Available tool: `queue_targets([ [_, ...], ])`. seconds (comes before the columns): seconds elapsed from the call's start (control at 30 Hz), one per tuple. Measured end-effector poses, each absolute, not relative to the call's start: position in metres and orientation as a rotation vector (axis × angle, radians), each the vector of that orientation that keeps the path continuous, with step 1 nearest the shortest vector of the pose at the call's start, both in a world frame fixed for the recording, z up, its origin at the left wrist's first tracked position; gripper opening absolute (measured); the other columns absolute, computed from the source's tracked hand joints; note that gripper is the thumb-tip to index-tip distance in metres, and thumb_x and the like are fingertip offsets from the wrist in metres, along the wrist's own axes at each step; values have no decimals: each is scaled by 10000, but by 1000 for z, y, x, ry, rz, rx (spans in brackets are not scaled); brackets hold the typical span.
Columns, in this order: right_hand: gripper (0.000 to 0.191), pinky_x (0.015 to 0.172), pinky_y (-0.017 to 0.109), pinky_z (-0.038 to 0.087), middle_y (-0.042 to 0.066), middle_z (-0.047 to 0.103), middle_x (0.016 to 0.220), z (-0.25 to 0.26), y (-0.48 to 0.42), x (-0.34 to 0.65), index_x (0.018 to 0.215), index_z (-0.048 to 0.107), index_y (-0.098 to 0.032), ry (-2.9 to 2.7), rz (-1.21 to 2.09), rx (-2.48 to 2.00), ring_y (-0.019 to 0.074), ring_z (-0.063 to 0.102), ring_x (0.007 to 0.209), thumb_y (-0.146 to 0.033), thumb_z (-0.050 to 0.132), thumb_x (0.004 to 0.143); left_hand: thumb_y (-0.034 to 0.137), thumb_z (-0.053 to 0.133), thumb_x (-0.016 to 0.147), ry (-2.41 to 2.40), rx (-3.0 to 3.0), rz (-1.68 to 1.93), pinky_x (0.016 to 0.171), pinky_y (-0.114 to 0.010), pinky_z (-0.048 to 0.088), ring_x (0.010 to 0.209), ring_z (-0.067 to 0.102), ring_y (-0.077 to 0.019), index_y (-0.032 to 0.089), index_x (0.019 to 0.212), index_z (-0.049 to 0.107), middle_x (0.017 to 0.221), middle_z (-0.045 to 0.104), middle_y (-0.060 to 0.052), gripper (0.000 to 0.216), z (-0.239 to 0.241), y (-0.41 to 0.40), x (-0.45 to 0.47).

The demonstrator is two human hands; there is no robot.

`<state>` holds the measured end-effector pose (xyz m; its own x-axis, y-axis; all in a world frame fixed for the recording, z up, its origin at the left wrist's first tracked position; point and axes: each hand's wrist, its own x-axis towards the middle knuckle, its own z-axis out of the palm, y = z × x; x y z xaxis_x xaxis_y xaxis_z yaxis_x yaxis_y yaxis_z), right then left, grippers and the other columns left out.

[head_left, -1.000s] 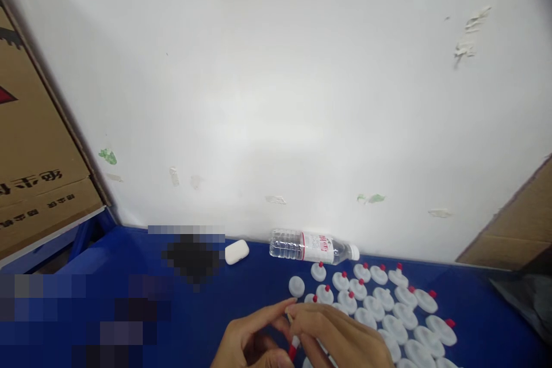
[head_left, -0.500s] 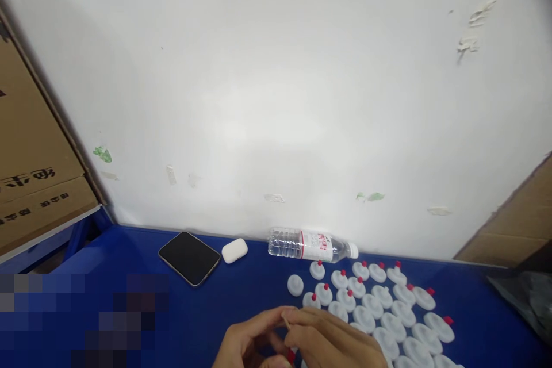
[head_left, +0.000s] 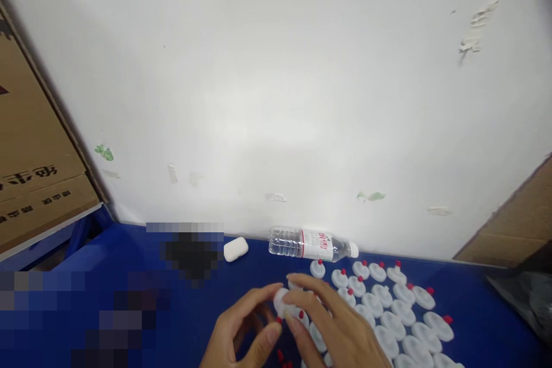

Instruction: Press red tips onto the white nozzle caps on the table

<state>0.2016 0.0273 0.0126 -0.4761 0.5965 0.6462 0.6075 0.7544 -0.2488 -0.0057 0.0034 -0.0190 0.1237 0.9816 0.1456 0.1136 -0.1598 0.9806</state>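
Left hand: here you are, low in the view, your left hand (head_left: 226,328) curled, index finger arched over the top and thumb below, its grip closed on a white disc piece (head_left: 279,302).
Right hand: and your right hand (head_left: 340,328) comes in from the other side, fingers bent, one fingertip right up against that same piece; whether this grip pinches it or only touches, I cannot tell.
White disc piece: right there between your two hands, above the table, partly covered by your fingers, with a small red tip (head_left: 279,320) showing just beside your left thumb.
White discs: a whole crowd of them! The white discs (head_left: 393,326) spread over the table beneath and beyond your right hand, close together, many topped with red caps (head_left: 447,319).
Red bits: look down by your left thumb, a few red bits (head_left: 280,355) at the lower edge, too blurred to make out.
Bottle: a clear bottle (head_left: 288,242) on its side behind the discs, white cap toward the right, close to the wall (head_left: 276,98).
White case: a rounded white case (head_left: 236,249) sits left of the bottle, apart from it.
Table: all of this on your blue table (head_left: 241,287), with pixelated patches hiding parts of its left side.
Edges: printed cardboard (head_left: 38,126) on the left, plain brown board (head_left: 513,224) and a dark bag (head_left: 524,299) on the right.
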Motion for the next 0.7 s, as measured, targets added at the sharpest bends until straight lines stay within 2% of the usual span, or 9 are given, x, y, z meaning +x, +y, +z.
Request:
queue_targets([
  [0.13, 328, 948, 501, 618, 125, 669, 1395, 15, 39, 214, 1298, 684, -234, -2326, -256, -1025, 345, 626, 1302, -367, 546, 1032, 490, 666, 954, 1593, 1710, 1154, 906, -383, 573, 999, 679, -277, 275, 1253, 740, 1134, 742, -78, 376, -18, 13, -20],
  [0.27, 425, 906, 565, 624, 141, 670, 1381, 8, 48, 216, 1317, 717, -228, -2521, -361, -1055, 407, 605, 1298, -490, 558, 1022, 460, 580, 1002, 1730, 1891, 983, 1003, -481, 548, 1119, 659, -305, 244, 1157, 759, 1177, 698, -97, 321, -34, 20, -26],
  [0.33, 497, 919, 608, 603, 155, 660, 1378, 4, 50, 214, 1363, 689, -210, -2616, -347, -1050, 422, 610, 1281, -542, 542, 1024, 435, 541, 1024, 1740, 1941, 958, 993, -465, 564, 1116, 669, -290, 231, 1169, 746, 1179, 670, -96, 324, -40, 19, -26],
  [0.43, 564, 929, 698, 556, 169, 633, 1396, 3, 50, 213, 1417, 635, -161, -2698, -244, -1053, 451, 586, 1292, -558, 476, 1051, 371, 517, 1043, 1789, 2019, 1040, 926, -389, 600, 1063, 692, -250, 238, 1296, 673, 1214, 622, -91, 326, -40, 15, -24],
  [0.5, 571, 956, 709, 537, 168, 625, 1407, 5, 50, 214, 1436, 611, -138, -2690, -169, -1059, 447, 567, 1315, -542, 467, 1060, 288, 506, 1046, 1736, 2202, 1059, 865, -344, 604, 986, 696, -229, 245, 1265, 669, 1168, 620, -83, 277, -37, 13, -24],
  [0.6, 514, 1047, 659, 506, 139, 659, 1391, 9, 49, 216, 1426, 618, -146, -2632, -86, -1052, 394, 565, 1343, -487, 509, 1057, 132, 487, 1014, 1431, 2593, 913, 773, -274, 572, 856, 666, -196, 256, 1079, 709, 1015, 644, -57, 262, -36, 13, -23],
  [0.7, 430, 1111, 611, 477, 104, 695, 1364, 14, 49, 217, 1399, 631, -172, -2535, -70, -1027, 343, 582, 1349, -413, 535, 1056, 103, 577, 954, 1156, 2732, 827, 643, -176, 505, 750, 634, -145, 282, 1017, 723, 955, 642, -21, 240, -46, 17, -21],
])
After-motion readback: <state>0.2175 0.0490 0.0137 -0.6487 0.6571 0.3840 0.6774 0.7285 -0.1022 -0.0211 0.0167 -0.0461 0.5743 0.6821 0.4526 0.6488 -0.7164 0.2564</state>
